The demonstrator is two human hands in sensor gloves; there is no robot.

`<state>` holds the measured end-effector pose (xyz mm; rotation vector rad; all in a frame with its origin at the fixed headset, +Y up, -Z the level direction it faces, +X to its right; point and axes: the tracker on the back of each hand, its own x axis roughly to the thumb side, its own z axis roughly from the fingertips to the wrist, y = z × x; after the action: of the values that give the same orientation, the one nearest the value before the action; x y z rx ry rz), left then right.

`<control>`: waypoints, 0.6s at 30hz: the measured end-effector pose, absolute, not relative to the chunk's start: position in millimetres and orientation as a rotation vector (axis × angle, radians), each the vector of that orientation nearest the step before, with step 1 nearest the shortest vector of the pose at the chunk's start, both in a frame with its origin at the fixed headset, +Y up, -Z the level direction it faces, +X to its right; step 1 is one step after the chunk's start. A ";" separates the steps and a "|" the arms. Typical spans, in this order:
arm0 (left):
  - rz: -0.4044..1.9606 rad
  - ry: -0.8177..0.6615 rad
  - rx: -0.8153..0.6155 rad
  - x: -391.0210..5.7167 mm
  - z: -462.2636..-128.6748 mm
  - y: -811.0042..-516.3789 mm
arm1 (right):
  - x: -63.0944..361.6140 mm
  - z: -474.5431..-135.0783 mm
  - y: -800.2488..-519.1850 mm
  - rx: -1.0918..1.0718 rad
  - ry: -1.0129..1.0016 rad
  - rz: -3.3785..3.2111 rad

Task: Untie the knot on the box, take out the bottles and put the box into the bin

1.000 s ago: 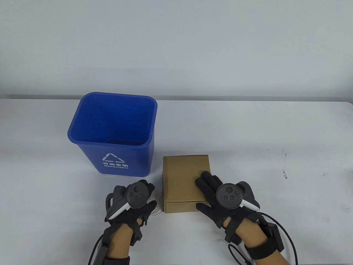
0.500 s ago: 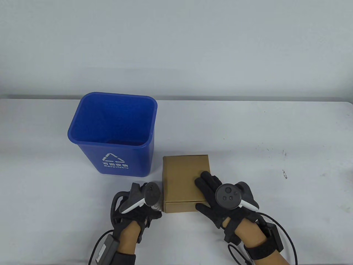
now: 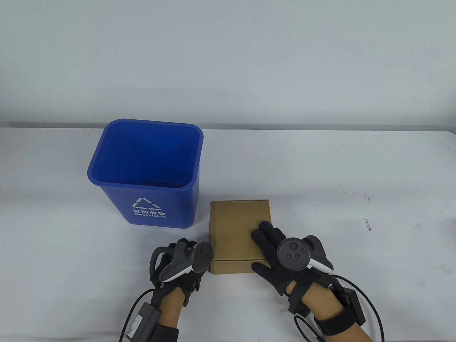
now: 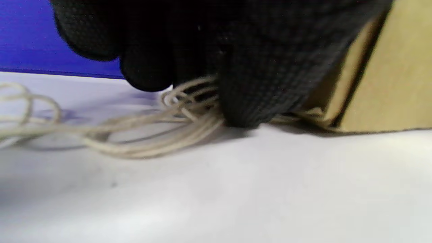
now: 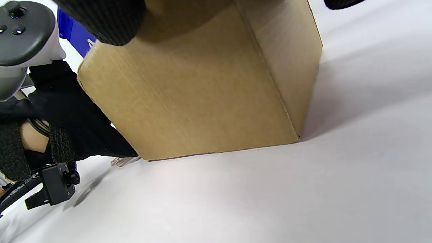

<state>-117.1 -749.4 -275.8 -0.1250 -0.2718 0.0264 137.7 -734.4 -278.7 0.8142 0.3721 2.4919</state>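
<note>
Box [image 3: 237, 228] sits on the worktop [image 3: 356, 231], just right of the blue bin [image 3: 146, 171], lid closed. Plain corrugated card: stiff on the faces, likely to crush at the edges and flaps, and I'd guess not light if the bottles are inside. None visible.

Right hand [image 3: 281, 253] lies flat on the lid's near right part, fingers [image 3: 265, 233] straight and together, pressing down; thumb hangs over the front edge.

Left hand [image 3: 181, 263] is at the box's near left corner. In the left wrist view its fingers [image 4: 256, 84] bear down on a bundle of pale string [image 4: 152, 135] on the worktop; pinch or mere press, cannot tell.

String is thin, limp, loose loops; one strand seems to run under the box corner, so it may snag.

Grip advice: string close to the box, box by its two side walls, not the lid flap.
</note>
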 end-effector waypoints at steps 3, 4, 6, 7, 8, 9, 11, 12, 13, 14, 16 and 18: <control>-0.009 -0.279 -0.131 -113.9 -275.9 -754.1 | 136.2 -278.2 -734.6 0.815 0.363 2.494; -0.027 -0.279 -0.141 -112.5 -276.1 -756.5 | 135.9 -278.1 -734.6 0.816 0.362 2.496; -0.084 -0.300 -0.142 -108.5 -276.4 -758.1 | 135.8 -278.2 -734.6 0.818 0.361 2.495; -0.103 -0.308 -0.147 -107.6 -276.8 -758.1 | 135.9 -278.3 -734.5 0.818 0.363 2.494; -0.127 -0.312 -0.157 -107.6 -276.7 -757.2 | 136.2 -278.5 -734.4 0.820 0.365 2.494; -0.132 -0.315 -0.168 -108.4 -276.4 -756.5 | 136.4 -278.6 -734.2 0.820 0.367 2.494; -0.133 -0.327 -0.185 -115.9 -274.7 -753.9 | 137.1 -279.3 -733.8 0.822 0.376 2.490; -0.115 -0.320 -0.179 -122.8 -274.1 -751.6 | 137.1 -279.4 -733.8 0.823 0.379 2.487; -0.081 -0.300 -0.171 -131.7 -273.0 -747.8 | 137.1 -279.3 -733.8 0.823 0.378 2.486; -0.046 -0.287 -0.149 -138.6 -272.1 -744.4 | 136.9 -279.3 -733.8 0.823 0.378 2.487; 0.050 -0.252 -0.107 -155.2 -269.9 -736.1 | 136.7 -279.3 -733.8 0.824 0.379 2.490; 0.129 -0.234 -0.062 -167.4 -266.8 -727.9 | 136.7 -279.3 -734.0 0.823 0.378 2.490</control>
<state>-167.4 -727.9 -266.8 -0.0616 -0.2341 0.1289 136.7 -734.0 -279.3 0.8234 0.3784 2.4899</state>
